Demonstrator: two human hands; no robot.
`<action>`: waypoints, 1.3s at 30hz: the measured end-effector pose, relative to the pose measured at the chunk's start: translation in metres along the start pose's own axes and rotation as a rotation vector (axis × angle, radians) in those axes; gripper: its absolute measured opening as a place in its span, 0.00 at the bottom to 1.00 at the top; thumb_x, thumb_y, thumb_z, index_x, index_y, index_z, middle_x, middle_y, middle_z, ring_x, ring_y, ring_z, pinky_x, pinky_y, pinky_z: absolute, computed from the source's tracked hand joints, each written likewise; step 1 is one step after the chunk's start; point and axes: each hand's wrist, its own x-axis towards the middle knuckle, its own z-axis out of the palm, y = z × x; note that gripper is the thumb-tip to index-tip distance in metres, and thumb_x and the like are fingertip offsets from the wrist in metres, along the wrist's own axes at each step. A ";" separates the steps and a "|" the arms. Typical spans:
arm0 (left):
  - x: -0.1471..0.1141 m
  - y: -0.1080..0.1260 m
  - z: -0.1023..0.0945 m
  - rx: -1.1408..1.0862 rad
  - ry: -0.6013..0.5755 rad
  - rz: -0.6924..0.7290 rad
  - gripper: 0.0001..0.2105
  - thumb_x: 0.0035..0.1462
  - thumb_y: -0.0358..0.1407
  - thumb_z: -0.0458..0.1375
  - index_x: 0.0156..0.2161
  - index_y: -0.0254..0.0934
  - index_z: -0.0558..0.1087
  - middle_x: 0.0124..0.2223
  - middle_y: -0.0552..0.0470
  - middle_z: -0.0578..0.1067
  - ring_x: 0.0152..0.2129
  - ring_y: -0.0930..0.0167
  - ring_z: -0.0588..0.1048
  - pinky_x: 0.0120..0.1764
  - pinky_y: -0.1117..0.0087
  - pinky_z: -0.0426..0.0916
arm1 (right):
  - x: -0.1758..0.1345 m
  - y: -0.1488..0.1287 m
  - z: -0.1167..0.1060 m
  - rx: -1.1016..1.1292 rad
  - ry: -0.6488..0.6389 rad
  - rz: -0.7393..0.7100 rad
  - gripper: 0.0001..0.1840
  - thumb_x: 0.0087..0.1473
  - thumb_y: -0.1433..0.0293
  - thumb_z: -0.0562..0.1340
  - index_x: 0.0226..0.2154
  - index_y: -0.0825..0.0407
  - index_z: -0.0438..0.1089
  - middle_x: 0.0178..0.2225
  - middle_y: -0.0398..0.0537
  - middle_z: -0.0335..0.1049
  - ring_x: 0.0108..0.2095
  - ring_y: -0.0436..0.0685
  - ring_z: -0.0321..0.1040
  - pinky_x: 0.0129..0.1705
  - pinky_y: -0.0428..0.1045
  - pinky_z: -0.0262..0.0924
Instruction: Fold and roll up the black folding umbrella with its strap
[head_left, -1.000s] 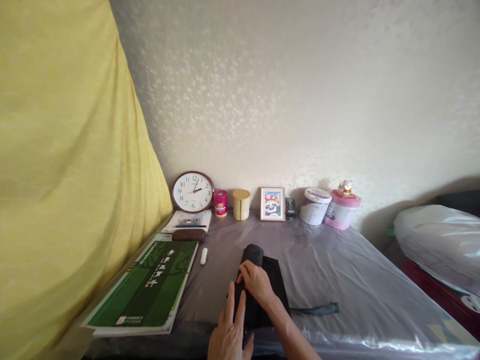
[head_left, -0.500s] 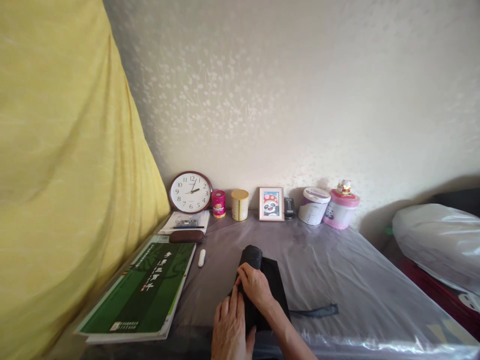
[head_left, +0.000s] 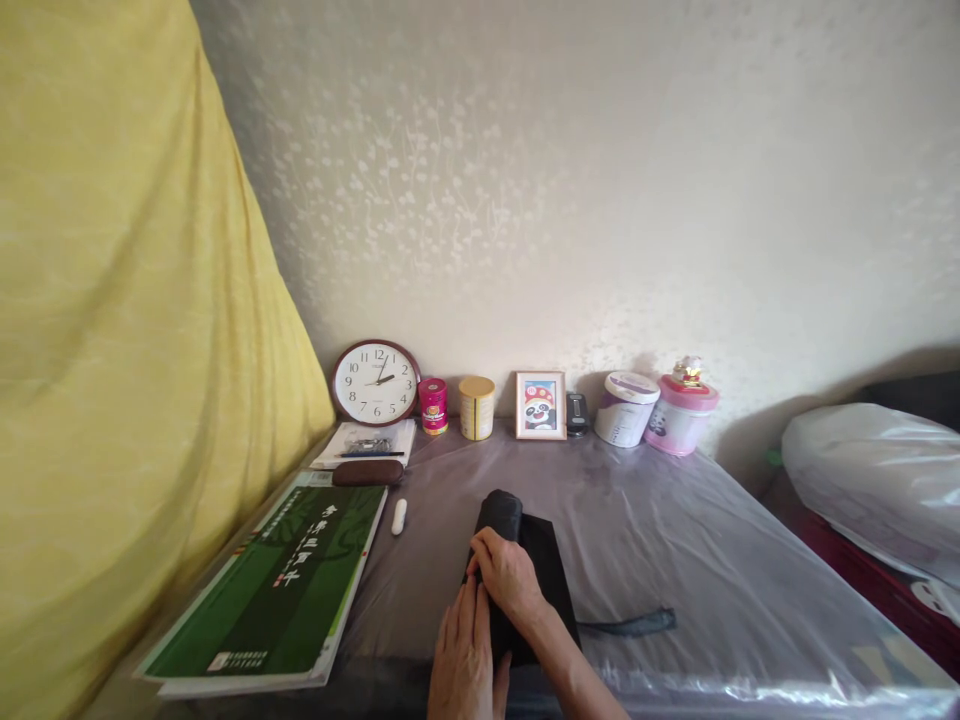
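Note:
A piece of black cloth [head_left: 551, 560] lies on the table in front of me, its left part wound into a thick roll [head_left: 501, 510]. From the right, my right hand [head_left: 506, 575] reaches over with curled fingers closed on the roll. My left hand [head_left: 463, 650] is nearer to me, fingers long and together along the roll's left side, thumb on the other side. The fingertips of both hands meet at the roll. A dark strap [head_left: 634, 623] runs out to the right from under the cloth. My hands hide the roll's near part.
Left of my hands are a green book [head_left: 277, 580], a brown case [head_left: 367, 472] and a small white object [head_left: 399, 517]. Along the wall stand a clock [head_left: 376, 382], a pink tin [head_left: 433, 405], a yellow-lidded can [head_left: 477, 408], a framed picture [head_left: 540, 405] and two tubs [head_left: 626, 410].
The view has shifted slightly, so the book and clock sit a little further left. Both hands keep nearly the same hold on the black cloth.

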 end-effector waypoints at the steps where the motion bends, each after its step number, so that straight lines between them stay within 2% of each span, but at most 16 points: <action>1: -0.001 0.002 0.005 -0.019 -0.016 -0.047 0.32 0.46 0.28 0.50 0.59 0.28 0.50 0.60 0.38 0.58 0.54 0.62 0.63 0.50 0.62 0.65 | -0.002 0.000 -0.001 0.011 -0.003 -0.012 0.16 0.60 0.67 0.46 0.33 0.50 0.68 0.26 0.42 0.74 0.29 0.50 0.72 0.33 0.42 0.58; 5: -0.004 0.011 0.012 -0.073 -0.123 -0.152 0.34 0.44 0.23 0.48 0.60 0.28 0.49 0.62 0.39 0.54 0.58 0.63 0.57 0.54 0.62 0.61 | -0.017 0.006 -0.006 0.035 0.042 -0.160 0.16 0.60 0.66 0.47 0.36 0.48 0.70 0.30 0.44 0.74 0.33 0.51 0.69 0.38 0.44 0.59; 10: -0.001 0.010 0.007 -0.144 -0.288 -0.200 0.36 0.43 0.23 0.49 0.60 0.30 0.49 0.63 0.41 0.51 0.60 0.63 0.52 0.58 0.61 0.56 | -0.024 0.023 -0.009 0.003 0.075 -0.377 0.16 0.60 0.68 0.49 0.39 0.47 0.72 0.43 0.45 0.72 0.45 0.55 0.63 0.50 0.51 0.55; 13: 0.002 0.007 0.004 -0.196 -0.368 -0.215 0.37 0.42 0.23 0.50 0.61 0.32 0.48 0.64 0.42 0.47 0.61 0.62 0.48 0.59 0.58 0.53 | -0.015 0.033 -0.006 -0.043 0.062 -0.386 0.16 0.60 0.69 0.49 0.41 0.46 0.72 0.48 0.44 0.70 0.55 0.56 0.55 0.58 0.57 0.44; 15: 0.003 0.006 0.002 -0.224 -0.415 -0.214 0.37 0.41 0.23 0.51 0.61 0.31 0.48 0.65 0.42 0.45 0.61 0.62 0.47 0.59 0.59 0.52 | -0.007 0.037 -0.003 -0.057 0.051 -0.376 0.17 0.60 0.70 0.48 0.42 0.46 0.71 0.49 0.44 0.69 0.57 0.55 0.51 0.60 0.59 0.37; 22: 0.007 0.006 -0.005 -0.248 -0.491 -0.276 0.44 0.34 0.18 0.48 0.62 0.28 0.41 0.65 0.43 0.44 0.61 0.66 0.45 0.60 0.67 0.49 | 0.027 0.050 0.002 -0.083 0.072 -0.370 0.17 0.60 0.70 0.47 0.40 0.48 0.71 0.46 0.44 0.71 0.57 0.53 0.53 0.60 0.57 0.33; 27: 0.009 0.006 -0.009 -0.283 -0.522 -0.318 0.45 0.33 0.17 0.48 0.62 0.29 0.40 0.65 0.42 0.45 0.61 0.66 0.48 0.60 0.68 0.49 | 0.046 0.057 0.004 -0.095 0.110 -0.294 0.18 0.60 0.69 0.47 0.39 0.47 0.72 0.45 0.43 0.72 0.56 0.53 0.54 0.60 0.56 0.35; 32: 0.009 0.006 -0.013 -0.318 -0.507 -0.311 0.45 0.35 0.18 0.48 0.62 0.28 0.38 0.65 0.42 0.45 0.61 0.67 0.47 0.60 0.69 0.47 | 0.057 0.060 0.001 -0.101 0.171 -0.208 0.17 0.60 0.70 0.48 0.42 0.49 0.70 0.49 0.46 0.69 0.54 0.53 0.57 0.56 0.52 0.45; 35: 0.008 0.008 -0.017 -0.339 -0.500 -0.307 0.43 0.38 0.18 0.47 0.62 0.29 0.37 0.65 0.42 0.44 0.61 0.67 0.46 0.60 0.68 0.47 | 0.059 0.070 -0.005 -0.074 0.231 -0.061 0.16 0.58 0.69 0.51 0.45 0.51 0.68 0.48 0.49 0.69 0.50 0.54 0.62 0.55 0.50 0.50; 39: 0.006 0.012 -0.022 -0.362 -0.456 -0.329 0.42 0.40 0.17 0.45 0.62 0.32 0.35 0.65 0.44 0.43 0.61 0.69 0.45 0.60 0.68 0.47 | 0.045 0.095 -0.025 -0.043 0.322 0.128 0.18 0.56 0.68 0.51 0.46 0.55 0.66 0.47 0.55 0.69 0.50 0.57 0.63 0.54 0.53 0.52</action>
